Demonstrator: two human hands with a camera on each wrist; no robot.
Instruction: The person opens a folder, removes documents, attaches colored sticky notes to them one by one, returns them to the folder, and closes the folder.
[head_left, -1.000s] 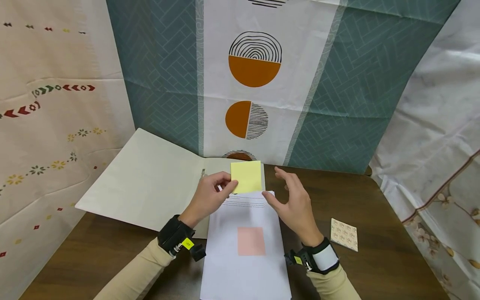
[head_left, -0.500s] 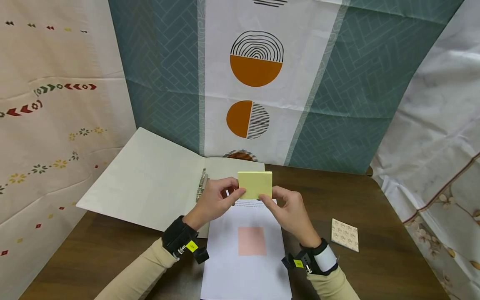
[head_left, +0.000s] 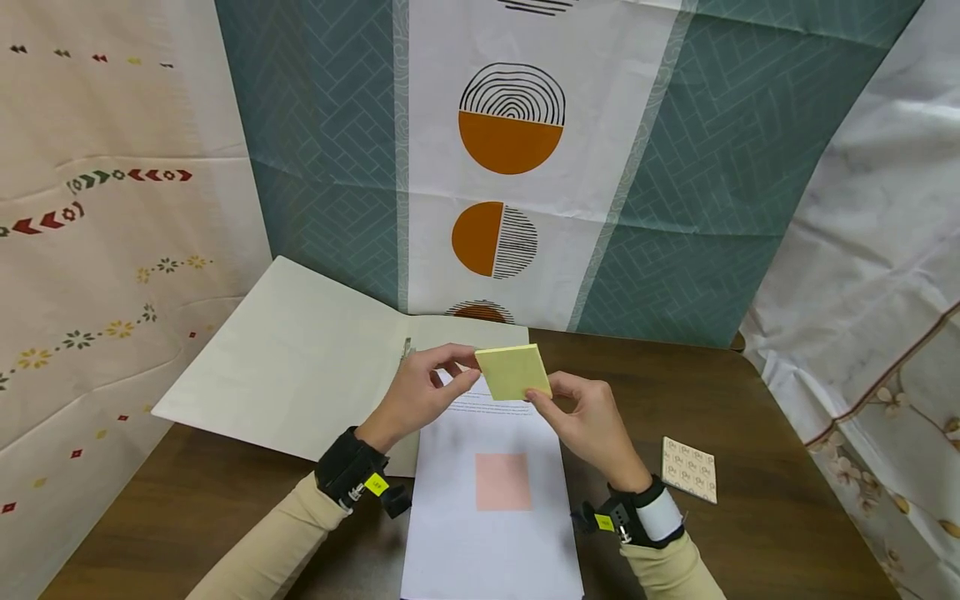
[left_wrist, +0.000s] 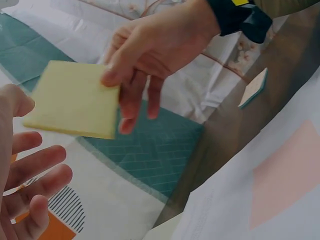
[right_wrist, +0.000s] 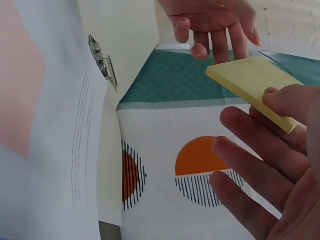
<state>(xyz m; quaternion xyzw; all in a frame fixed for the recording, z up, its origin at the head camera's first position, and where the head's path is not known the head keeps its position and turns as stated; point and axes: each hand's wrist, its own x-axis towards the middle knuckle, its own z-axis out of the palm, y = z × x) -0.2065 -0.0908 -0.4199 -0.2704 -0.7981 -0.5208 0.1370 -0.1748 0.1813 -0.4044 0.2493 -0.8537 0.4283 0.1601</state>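
Note:
My right hand [head_left: 588, 421] pinches a pad of yellow sticky notes [head_left: 513, 372] at its lower right corner, thumb on the near face. The pad is held up over the papers, slightly tilted, and its thickness shows in the right wrist view. Beside the pad's left edge is my left hand [head_left: 423, 392]; its thumb and fingers are spread apart in the left wrist view, with nothing held. Below both hands lies a stack of white printed sheets [head_left: 491, 550], bearing a pink sticky note [head_left: 502, 482]. Printed lines show near the top of the sheets.
An open white binder [head_left: 300, 358] lies behind and left of the sheets, its metal clip [right_wrist: 102, 62] visible in the right wrist view. A small patterned square pad [head_left: 688, 469] lies on the brown table [head_left: 765, 533] at right. Patterned cloths [head_left: 660, 167] hang around the table.
The yellow pad passes from my left hand to my right. Both hands held it half a second ago; now the left has let go and the pad has tilted.

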